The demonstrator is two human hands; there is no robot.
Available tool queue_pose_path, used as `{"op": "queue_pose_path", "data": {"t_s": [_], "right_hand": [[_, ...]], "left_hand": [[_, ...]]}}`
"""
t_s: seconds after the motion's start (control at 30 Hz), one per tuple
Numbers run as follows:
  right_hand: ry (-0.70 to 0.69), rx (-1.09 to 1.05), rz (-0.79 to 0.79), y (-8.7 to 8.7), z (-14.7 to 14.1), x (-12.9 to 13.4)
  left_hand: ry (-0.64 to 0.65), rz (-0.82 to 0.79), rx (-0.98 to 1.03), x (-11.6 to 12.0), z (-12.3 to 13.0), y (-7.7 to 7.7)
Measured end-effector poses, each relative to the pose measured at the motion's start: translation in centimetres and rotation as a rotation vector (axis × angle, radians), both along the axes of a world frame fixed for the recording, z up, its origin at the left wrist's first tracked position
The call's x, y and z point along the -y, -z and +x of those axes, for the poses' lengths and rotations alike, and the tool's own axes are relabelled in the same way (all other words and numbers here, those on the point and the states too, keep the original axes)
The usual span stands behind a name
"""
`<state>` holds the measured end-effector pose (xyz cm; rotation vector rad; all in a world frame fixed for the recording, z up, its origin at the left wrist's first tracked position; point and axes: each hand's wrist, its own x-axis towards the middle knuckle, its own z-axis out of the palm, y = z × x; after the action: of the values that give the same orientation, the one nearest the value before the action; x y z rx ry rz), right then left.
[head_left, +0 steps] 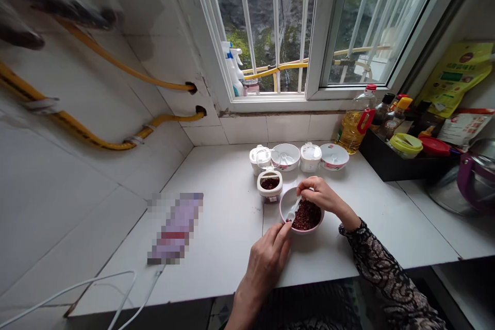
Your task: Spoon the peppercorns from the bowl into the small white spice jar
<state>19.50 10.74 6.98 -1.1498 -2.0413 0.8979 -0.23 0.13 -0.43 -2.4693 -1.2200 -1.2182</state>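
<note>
A white bowl (pixel 282 206) with a pink rim stands on the counter, partly filled with small dark red beans (pixel 308 215). My right hand (pixel 319 195) is closed around the handle of a small white spoon (pixel 293 211), which slants down inside the bowl. At the bowl's near left rim, my left hand (pixel 268 252) grips the edge, its fingertips close to the spoon's low end and a few beans there. Just behind the bowl on the left is a lidded white jar (pixel 269 185) with dark contents showing through its top.
Along the back wall stand white containers (pixel 310 158), floral bowls (pixel 334 157) and an oil bottle (pixel 352 124). A black rack (pixel 381 157) of seasonings and a steel pot (pixel 460 191) are on the right. On the left lies a blurred purple object (pixel 180 227) with a white cable (pixel 152 286).
</note>
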Motion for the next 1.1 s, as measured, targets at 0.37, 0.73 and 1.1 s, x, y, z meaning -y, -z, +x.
{"op": "queue_pose_path", "data": {"t_s": [0.37,0.73,1.1], "right_hand": [[0.202,-0.338,-0.264,0.0,0.5,-1.0],[0.326,-0.356,0.2,-0.1,-1.9,-0.8],[0.212,0.026,0.787,-1.2,-1.8,0.6]], "left_hand": [[-0.001,0.011,0.003,0.0,0.1,0.0],[0.003,-0.005,-0.005,-0.1,-0.1,0.3],[-0.005,-0.002,-0.006,0.0,0.0,0.3]]}}
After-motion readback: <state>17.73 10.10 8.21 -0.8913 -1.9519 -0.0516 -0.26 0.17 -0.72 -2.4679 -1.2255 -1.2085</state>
